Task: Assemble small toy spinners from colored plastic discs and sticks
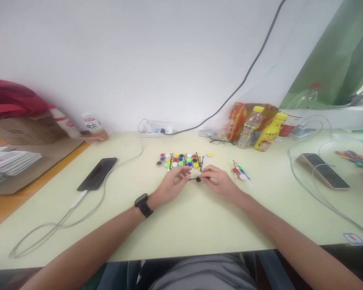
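A small black disc [199,179] with a thin black stick [192,179] sits between my two hands, just above or on the table. My right hand [219,182] pinches the disc between thumb and fingertips. My left hand [172,184], wearing a black watch, has its thumb and fingertips drawn close around the stick's left end; the exact contact is too small to make out. Right behind the hands lie rows of coloured discs [175,164] in red, white, yellow, blue, black and green, with coloured sticks [202,162] among them.
Right of my hands is a loose pile of coloured sticks and discs [241,170]. A phone [97,174] with a white cable lies left; a dark slanted device [323,170] stands right. Bottles [250,128], glasses [222,142] and a power strip [157,129] line the wall.
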A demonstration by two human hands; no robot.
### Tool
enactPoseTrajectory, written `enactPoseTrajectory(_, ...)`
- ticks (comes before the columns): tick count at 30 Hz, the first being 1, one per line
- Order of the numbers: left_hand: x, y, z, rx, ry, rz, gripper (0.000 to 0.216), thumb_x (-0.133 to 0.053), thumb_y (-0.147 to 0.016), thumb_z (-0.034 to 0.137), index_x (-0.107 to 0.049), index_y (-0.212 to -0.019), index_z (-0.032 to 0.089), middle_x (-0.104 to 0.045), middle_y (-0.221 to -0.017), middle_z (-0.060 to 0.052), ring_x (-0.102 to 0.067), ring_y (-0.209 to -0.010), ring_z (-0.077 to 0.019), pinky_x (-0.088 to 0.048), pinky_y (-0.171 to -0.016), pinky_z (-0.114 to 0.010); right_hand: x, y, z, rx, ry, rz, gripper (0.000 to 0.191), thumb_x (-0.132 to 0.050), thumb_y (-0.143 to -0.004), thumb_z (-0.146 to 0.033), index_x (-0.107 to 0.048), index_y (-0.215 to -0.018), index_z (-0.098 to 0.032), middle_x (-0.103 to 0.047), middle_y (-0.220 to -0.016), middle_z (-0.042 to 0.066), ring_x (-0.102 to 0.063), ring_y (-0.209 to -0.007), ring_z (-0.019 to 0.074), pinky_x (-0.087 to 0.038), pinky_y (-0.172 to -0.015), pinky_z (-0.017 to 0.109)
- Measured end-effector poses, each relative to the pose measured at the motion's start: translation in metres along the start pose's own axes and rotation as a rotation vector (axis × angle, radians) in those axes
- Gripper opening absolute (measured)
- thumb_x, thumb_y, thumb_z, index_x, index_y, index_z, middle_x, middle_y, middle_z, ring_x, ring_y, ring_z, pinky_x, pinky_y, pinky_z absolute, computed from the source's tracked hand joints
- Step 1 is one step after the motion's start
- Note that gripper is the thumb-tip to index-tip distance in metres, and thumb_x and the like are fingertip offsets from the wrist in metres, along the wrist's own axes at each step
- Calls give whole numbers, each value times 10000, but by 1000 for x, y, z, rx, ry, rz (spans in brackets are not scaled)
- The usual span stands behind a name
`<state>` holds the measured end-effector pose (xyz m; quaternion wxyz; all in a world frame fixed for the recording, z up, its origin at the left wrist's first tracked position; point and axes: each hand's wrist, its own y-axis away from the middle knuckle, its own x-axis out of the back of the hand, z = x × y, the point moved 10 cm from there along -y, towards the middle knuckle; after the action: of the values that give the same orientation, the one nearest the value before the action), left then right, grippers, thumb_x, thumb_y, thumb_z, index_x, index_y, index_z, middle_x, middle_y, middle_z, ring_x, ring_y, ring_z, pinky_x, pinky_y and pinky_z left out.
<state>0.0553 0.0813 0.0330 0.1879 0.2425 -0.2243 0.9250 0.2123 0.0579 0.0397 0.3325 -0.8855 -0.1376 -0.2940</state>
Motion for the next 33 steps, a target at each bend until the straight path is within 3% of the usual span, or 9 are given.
enactPoseTrajectory(5,-4,1,-5,33,85,-9,318,-558,-1019,443,-648,-1248,241,-701,-1219,-90,-678,-1049,-227,-571,-906,-392,-2,-1,-4,-17,-60,-12,230,-517,-1008,-195,-734,-1069,-239,-714,-1037,85,-686,-946,221,-550,-874,377)
enactPoseTrajectory(10,2,-3,-22,135,350,27,376,-471,-1057,487,-659,-1267,238,-691,-1266,-112,-668,-1127,-241,-554,-970,-423,8,-5,-5,-114,-315,42,170,-569,-1008,-299,-714,-1063,-229,-711,-1011,81,-677,-936,213,-556,-860,367)
enactPoseTrajectory(15,-28,3,-4,246,666,-291,367,-613,-1001,489,-692,-1296,285,-728,-1237,-112,-727,-1088,-265,-580,-911,-425,12,-8,-11,-148,-496,45,185,-613,-994,-372,-699,-1051,-219,-700,-991,73,-674,-930,206,-561,-867,372)
enactPoseTrajectory(17,-31,5,6,239,661,-329,384,-654,-976,487,-702,-1294,277,-744,-1151,-106,-736,-996,-241,-580,-837,-385,10,-8,-12,-147,-500,34,192,-613,-995,-379,-699,-1049,-216,-700,-982,73,-675,-926,207,-564,-871,377)
enactPoseTrajectory(22,-27,4,3,242,688,-252,317,-761,-902,437,-741,-1104,193,-710,-936,-72,-661,-863,-185,-541,-769,-323,19,-6,-15,-96,-285,129,191,-594,-999,-353,-691,-1111,-231,-692,-1127,109,-644,-1102,248,-562,-926,410)
enactPoseTrajectory(25,-23,2,-9,271,727,-192,304,-794,-879,404,-738,-1050,159,-698,-922,-67,-650,-869,-168,-517,-827,-310,28,-3,-23,-34,-136,201,192,-569,-1008,-310,-671,-1156,-245,-685,-1141,103,-655,-1016,233,-568,-877,404)
enactPoseTrajectory(29,-18,0,-19,299,757,-136,292,-814,-863,390,-739,-1013,151,-691,-876,-49,-642,-835,-152,-497,-851,-308,21,1,-30,-39,-154,134,216,-533,-1020,-275,-630,-1212,-260,-695,-1073,65,-652,-811,174,-576,-794,358)
enactPoseTrajectory(33,-13,-1,-19,299,782,-94,270,-831,-850,363,-750,-992,147,-691,-855,-39,-637,-824,-143,-492,-857,-302,9,2,-30,-111,-273,83,449,-565,-996,-305,-477,-1437,-304,-602,-1325,100,-658,-917,182,-580,-825,368)
